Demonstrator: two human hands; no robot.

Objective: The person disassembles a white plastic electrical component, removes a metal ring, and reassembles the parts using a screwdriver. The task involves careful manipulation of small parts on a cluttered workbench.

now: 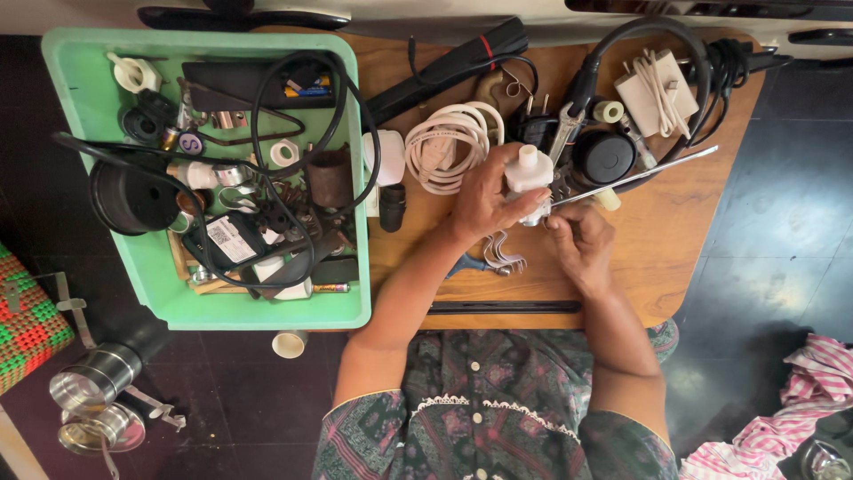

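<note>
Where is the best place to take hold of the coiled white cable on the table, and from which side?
Probably from above, pinching the bundled loops of the coiled white cable on its far side. The left hand covers its near right edge, and the green tray sits close on its left.

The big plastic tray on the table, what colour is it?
Mint green plastic tray, clearest in the head view.
</note>
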